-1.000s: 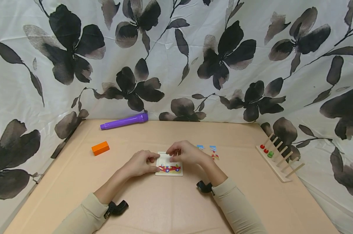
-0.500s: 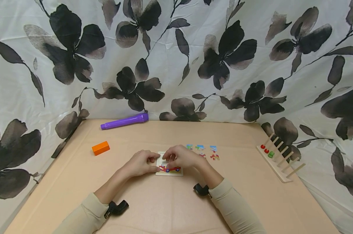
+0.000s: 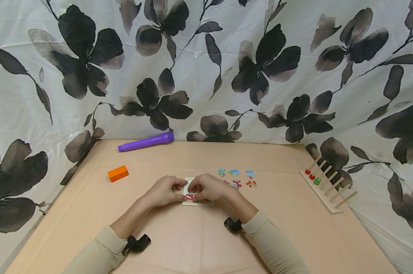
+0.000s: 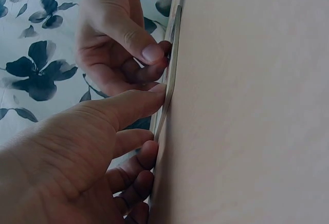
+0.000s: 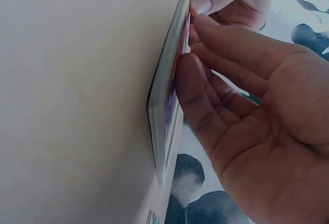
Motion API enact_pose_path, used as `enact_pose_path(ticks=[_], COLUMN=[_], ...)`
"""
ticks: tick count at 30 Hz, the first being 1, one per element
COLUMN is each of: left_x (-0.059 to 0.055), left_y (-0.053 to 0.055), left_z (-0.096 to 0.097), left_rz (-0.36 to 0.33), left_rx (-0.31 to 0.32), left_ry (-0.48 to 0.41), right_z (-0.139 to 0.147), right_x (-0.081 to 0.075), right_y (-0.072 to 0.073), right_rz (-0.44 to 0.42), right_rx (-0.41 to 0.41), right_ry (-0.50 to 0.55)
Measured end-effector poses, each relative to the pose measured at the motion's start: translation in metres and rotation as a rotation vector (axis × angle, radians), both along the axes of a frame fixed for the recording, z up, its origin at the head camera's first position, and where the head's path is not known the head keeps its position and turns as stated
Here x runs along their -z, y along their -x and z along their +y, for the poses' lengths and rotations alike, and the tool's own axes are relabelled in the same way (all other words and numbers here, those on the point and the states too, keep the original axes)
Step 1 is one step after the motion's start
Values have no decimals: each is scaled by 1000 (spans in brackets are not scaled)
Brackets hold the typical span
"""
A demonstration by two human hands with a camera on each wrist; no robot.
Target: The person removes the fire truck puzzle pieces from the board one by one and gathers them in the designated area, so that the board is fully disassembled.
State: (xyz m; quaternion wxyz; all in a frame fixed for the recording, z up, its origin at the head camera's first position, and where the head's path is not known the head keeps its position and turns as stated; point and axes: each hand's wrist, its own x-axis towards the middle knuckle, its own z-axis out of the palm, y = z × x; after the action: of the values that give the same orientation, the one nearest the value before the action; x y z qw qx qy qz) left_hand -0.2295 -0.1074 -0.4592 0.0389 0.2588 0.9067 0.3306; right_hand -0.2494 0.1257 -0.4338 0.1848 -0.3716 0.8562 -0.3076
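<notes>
A small light wooden puzzle board (image 3: 203,204) lies on the table in front of me, with red puzzle pieces (image 3: 190,197) set along its near side. At its left edge, my left hand (image 3: 164,190) holds the board (image 4: 173,75), thumb near the front corner and fingers farther back. Above the board, my right hand (image 3: 211,187) pinches a small puzzle piece (image 4: 167,58) between thumb and fingers; a bit of red and dark shows, the rest is hidden. In the right wrist view, the right hand's fingertips (image 5: 187,72) are down at the board's face.
Several loose puzzle pieces (image 3: 234,172) lie in two rows behind the right hand. A peg rack (image 3: 324,194) with red and green beads stands at the right edge. An orange block (image 3: 118,174) and a purple marker (image 3: 145,142) lie at the left and back, before a floral curtain (image 3: 213,76).
My right hand has come nearer and slightly left over the board, settling low above the red pieces and uncovering loose pieces behind it. The left hand has stayed at the board's edge.
</notes>
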Motion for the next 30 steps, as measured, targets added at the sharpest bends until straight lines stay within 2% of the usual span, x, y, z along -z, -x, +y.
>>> enact_pose_path(ticks=[12,23,30], left_x=[0,1,-1], left_y=[0,2,3], left_z=[-1,-6,-8], left_rz=[8,-46,-32], left_rx=[28,32,78], left_ry=[0,4,7], right_z=[-4,-6,-6], right_x=[1,0,1], right_y=[-3,-4,-3], right_rz=[67,77,71], right_rx=[-3,-11,-3], right_ry=[-35,-49,-35])
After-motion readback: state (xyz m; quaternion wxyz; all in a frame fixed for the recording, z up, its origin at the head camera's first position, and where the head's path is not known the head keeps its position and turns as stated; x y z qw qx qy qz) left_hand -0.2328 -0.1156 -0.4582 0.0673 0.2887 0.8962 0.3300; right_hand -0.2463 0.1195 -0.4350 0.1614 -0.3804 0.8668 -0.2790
